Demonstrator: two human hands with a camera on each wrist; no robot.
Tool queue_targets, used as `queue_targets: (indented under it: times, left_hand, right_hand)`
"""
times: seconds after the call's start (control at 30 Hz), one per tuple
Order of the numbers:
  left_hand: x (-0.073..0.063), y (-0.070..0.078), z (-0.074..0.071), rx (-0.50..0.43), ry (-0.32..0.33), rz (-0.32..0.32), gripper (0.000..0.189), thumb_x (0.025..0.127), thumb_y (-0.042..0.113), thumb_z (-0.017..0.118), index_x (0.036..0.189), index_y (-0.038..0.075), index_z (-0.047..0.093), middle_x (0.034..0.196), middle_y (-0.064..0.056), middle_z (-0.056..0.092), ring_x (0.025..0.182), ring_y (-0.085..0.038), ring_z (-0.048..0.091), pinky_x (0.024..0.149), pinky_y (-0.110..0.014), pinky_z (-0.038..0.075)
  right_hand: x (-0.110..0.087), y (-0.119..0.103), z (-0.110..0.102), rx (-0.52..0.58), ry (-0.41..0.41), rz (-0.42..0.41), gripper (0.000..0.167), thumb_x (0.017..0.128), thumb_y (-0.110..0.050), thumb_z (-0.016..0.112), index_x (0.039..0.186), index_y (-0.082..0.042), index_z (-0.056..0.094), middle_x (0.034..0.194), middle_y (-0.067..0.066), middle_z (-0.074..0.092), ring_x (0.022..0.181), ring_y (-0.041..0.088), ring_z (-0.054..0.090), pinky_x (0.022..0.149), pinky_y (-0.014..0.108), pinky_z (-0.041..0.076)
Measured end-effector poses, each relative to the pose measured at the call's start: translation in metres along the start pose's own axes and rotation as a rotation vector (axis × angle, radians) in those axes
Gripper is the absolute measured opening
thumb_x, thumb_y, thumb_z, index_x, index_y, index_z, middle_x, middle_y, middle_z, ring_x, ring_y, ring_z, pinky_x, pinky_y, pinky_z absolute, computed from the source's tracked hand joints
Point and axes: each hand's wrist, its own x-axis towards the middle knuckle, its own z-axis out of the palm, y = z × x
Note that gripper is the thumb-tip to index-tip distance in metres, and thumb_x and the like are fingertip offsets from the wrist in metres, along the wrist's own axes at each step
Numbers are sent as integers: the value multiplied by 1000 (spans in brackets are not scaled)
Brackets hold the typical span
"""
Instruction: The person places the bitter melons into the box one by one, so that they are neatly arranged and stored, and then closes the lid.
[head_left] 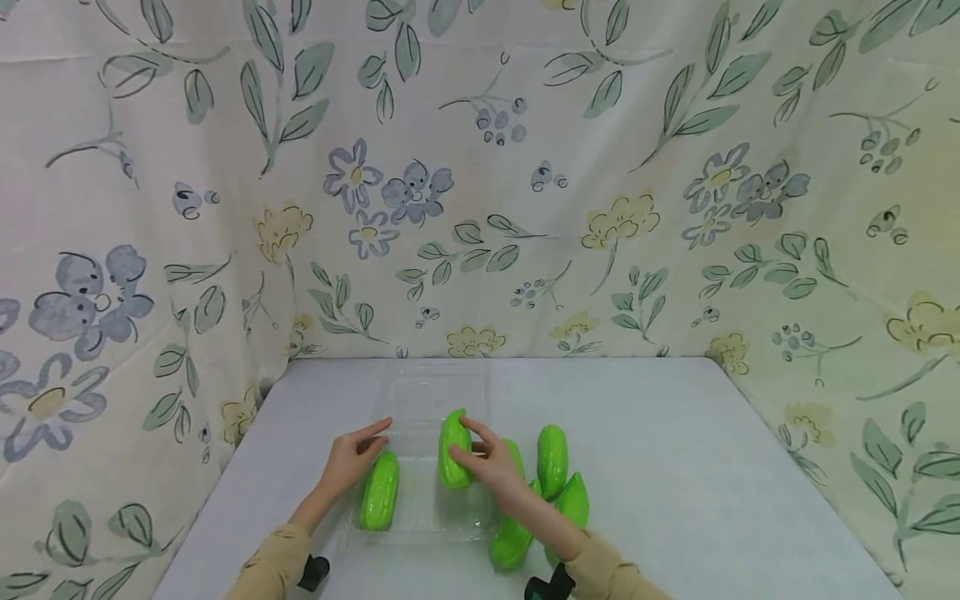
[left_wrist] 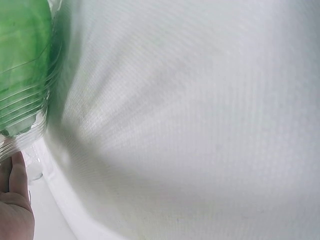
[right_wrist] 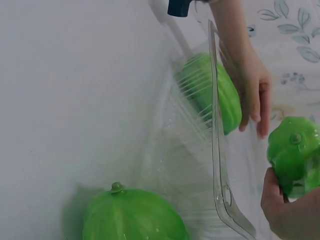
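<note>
A clear plastic box (head_left: 420, 515) lies with its lid (head_left: 435, 398) folded back, away from me. One glossy green cucumber (head_left: 380, 493) sits along the box's left side. My right hand (head_left: 495, 465) pinches another green cucumber (head_left: 453, 458) between thumb and fingers, above the right part of the box. At the box's left edge is my left hand (head_left: 347, 461), fingers extended and touching the plastic near the hinge. The left wrist view shows those fingers (left_wrist: 18, 177) against the box's ridged wall, with green behind it.
Several more green cucumbers (head_left: 552, 460) lie in a group right of the box, partly covered by my right forearm. The white tabletop (head_left: 660, 467) extends to the right. Behind it hangs a floral curtain (head_left: 480, 208).
</note>
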Motion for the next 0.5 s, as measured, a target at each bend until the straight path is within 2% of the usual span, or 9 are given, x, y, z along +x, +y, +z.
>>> queue_targets:
  times: [0.27,0.5]
  left_hand:
    - [0,0,-1,-10,3,17,35,89,6,64,124,6,63,116,-14,68,92,-16,69,70,-18,50]
    - [1,0,0,14,-12,-12,36,90,8,63,126,7,62,120,-12,66,94,-11,68,72,-17,51]
  right_hand:
    - [2,7,5,-25,-9,-4,62,89,-29,67,143,-12,42,123,24,56,97,18,58,72,30,51]
    - [3,13,8,-41,-27,11,62,88,-31,68,142,-11,43,125,24,55,101,21,57,75,31,51]
